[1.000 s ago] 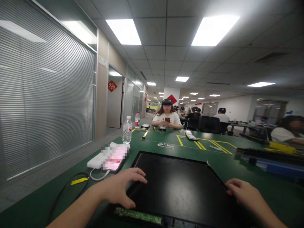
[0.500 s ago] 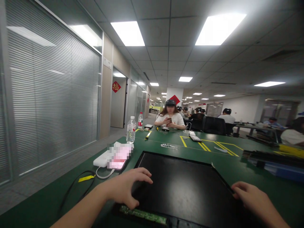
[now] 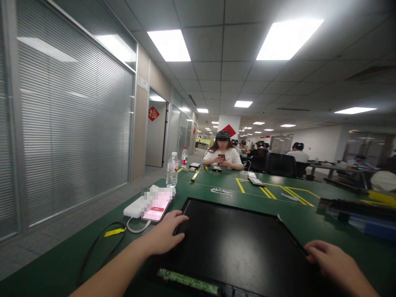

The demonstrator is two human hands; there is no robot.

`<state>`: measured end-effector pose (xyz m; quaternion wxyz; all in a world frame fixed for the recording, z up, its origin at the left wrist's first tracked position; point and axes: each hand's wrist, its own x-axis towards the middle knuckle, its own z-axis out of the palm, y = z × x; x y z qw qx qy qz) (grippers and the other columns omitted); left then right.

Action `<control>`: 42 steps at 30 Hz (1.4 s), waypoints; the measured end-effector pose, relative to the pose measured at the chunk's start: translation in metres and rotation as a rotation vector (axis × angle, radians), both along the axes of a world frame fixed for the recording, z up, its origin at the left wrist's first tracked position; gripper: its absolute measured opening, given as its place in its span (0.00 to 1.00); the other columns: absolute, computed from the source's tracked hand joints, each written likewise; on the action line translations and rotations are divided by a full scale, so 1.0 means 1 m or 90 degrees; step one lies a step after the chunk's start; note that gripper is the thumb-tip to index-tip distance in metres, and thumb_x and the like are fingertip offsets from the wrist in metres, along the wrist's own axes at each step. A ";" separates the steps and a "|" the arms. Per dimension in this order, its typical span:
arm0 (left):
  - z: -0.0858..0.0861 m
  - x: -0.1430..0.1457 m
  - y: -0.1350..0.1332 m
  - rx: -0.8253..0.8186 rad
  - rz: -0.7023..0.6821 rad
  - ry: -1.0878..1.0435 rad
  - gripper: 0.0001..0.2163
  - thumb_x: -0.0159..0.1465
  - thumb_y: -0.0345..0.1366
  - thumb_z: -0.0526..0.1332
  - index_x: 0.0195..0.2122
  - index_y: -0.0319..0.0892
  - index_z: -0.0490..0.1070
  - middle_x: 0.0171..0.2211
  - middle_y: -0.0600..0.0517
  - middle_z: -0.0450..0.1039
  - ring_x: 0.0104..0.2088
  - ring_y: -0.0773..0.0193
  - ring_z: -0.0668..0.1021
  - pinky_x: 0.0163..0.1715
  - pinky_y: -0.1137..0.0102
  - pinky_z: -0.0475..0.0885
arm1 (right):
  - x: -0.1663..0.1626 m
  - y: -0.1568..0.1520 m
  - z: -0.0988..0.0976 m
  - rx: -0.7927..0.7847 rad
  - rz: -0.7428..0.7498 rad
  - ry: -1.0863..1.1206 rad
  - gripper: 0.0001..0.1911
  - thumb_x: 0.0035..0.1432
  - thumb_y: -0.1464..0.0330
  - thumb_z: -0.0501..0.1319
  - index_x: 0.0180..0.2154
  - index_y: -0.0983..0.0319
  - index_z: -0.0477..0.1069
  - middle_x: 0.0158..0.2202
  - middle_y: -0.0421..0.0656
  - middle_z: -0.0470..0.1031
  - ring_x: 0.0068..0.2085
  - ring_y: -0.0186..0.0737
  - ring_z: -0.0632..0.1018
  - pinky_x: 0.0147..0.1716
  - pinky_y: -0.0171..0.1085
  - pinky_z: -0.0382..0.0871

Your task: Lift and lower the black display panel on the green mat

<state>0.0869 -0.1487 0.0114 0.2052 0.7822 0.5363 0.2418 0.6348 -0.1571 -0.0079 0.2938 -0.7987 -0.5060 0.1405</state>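
Observation:
A large flat black panel lies on the green table in front of me, with a green circuit strip along its near edge. My left hand rests on the panel's left edge, fingers stretched forward and lying flat. At the panel's right edge my right hand has its fingers curled over the rim. A phone with a pink screen lies just left of the panel on a white power bank.
A black cable with a yellow tag runs off the table's left side. Two water bottles stand farther back. A seated person faces me across the table. Dark and blue trays lie at the right.
My left hand has slid forward and left along the panel's left edge, toward the phone. My right hand has shifted slightly right. The view has tilted a little.

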 end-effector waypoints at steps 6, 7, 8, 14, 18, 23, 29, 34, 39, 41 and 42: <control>-0.017 -0.008 0.012 -0.028 0.011 -0.078 0.24 0.66 0.39 0.64 0.64 0.44 0.79 0.67 0.40 0.79 0.70 0.44 0.76 0.75 0.53 0.62 | -0.002 -0.004 0.003 0.003 0.013 0.012 0.18 0.48 0.51 0.58 0.31 0.54 0.80 0.28 0.46 0.88 0.26 0.52 0.83 0.34 0.48 0.75; -0.017 -0.009 0.012 -0.027 0.002 -0.107 0.23 0.66 0.39 0.65 0.62 0.45 0.81 0.66 0.41 0.80 0.69 0.45 0.77 0.75 0.53 0.63 | -0.002 -0.005 0.003 0.001 0.014 0.014 0.19 0.48 0.51 0.58 0.32 0.54 0.81 0.29 0.47 0.88 0.26 0.52 0.83 0.33 0.47 0.75; -0.017 -0.009 0.011 -0.026 0.000 -0.133 0.21 0.65 0.38 0.65 0.60 0.46 0.82 0.65 0.42 0.82 0.68 0.45 0.78 0.74 0.54 0.63 | -0.001 -0.005 0.003 0.001 0.016 0.014 0.19 0.49 0.51 0.58 0.32 0.54 0.81 0.29 0.47 0.88 0.27 0.52 0.83 0.33 0.47 0.75; -0.009 -0.006 0.007 -0.031 0.069 -0.147 0.24 0.60 0.26 0.62 0.55 0.47 0.85 0.61 0.44 0.85 0.64 0.44 0.81 0.70 0.53 0.69 | 0.002 -0.004 0.002 0.009 0.027 -0.002 0.18 0.51 0.51 0.58 0.31 0.53 0.80 0.28 0.47 0.88 0.26 0.52 0.83 0.33 0.48 0.76; -0.005 -0.001 0.007 -0.046 0.081 -0.220 0.24 0.56 0.24 0.63 0.54 0.46 0.83 0.55 0.44 0.87 0.60 0.44 0.83 0.66 0.52 0.73 | 0.000 -0.003 0.004 0.007 0.021 0.011 0.18 0.49 0.50 0.58 0.31 0.53 0.81 0.28 0.47 0.88 0.28 0.55 0.84 0.34 0.49 0.76; 0.000 0.006 0.009 -0.151 0.039 -0.535 0.25 0.52 0.23 0.63 0.51 0.47 0.75 0.50 0.49 0.88 0.52 0.51 0.86 0.53 0.60 0.81 | -0.002 -0.004 0.009 -0.009 0.018 0.018 0.19 0.51 0.52 0.56 0.31 0.53 0.81 0.28 0.47 0.88 0.28 0.55 0.84 0.35 0.49 0.76; -0.008 0.009 0.019 -0.207 0.106 -0.658 0.32 0.47 0.20 0.60 0.54 0.46 0.74 0.57 0.48 0.85 0.44 0.57 0.87 0.39 0.67 0.81 | 0.008 -0.001 0.006 -0.018 0.017 0.031 0.17 0.50 0.51 0.60 0.31 0.52 0.81 0.30 0.46 0.89 0.33 0.58 0.87 0.37 0.50 0.78; -0.020 0.005 0.028 -0.195 0.153 -0.689 0.23 0.51 0.20 0.64 0.47 0.44 0.79 0.53 0.46 0.86 0.53 0.53 0.87 0.50 0.63 0.81 | 0.013 -0.003 0.005 -0.014 0.017 0.033 0.19 0.49 0.50 0.59 0.31 0.53 0.82 0.31 0.48 0.89 0.33 0.58 0.87 0.36 0.50 0.78; -0.024 0.006 0.034 -0.225 0.183 -0.779 0.20 0.54 0.22 0.70 0.47 0.43 0.81 0.55 0.44 0.86 0.54 0.53 0.87 0.56 0.62 0.81 | 0.014 -0.001 0.003 -0.015 0.034 0.034 0.19 0.50 0.50 0.60 0.32 0.53 0.83 0.30 0.48 0.89 0.28 0.54 0.85 0.32 0.48 0.78; -0.025 0.010 0.036 -0.242 0.206 -0.822 0.22 0.55 0.22 0.71 0.51 0.43 0.79 0.57 0.43 0.86 0.50 0.53 0.89 0.50 0.63 0.83 | 0.014 0.000 0.003 -0.020 0.029 0.034 0.18 0.50 0.51 0.60 0.31 0.53 0.83 0.30 0.48 0.88 0.28 0.54 0.85 0.33 0.49 0.79; -0.024 0.013 0.035 -0.251 0.219 -0.834 0.24 0.55 0.22 0.71 0.54 0.43 0.78 0.57 0.42 0.86 0.47 0.53 0.90 0.46 0.64 0.84 | 0.014 0.000 0.004 -0.020 0.029 0.035 0.19 0.50 0.51 0.59 0.31 0.53 0.83 0.30 0.48 0.88 0.28 0.54 0.85 0.34 0.49 0.79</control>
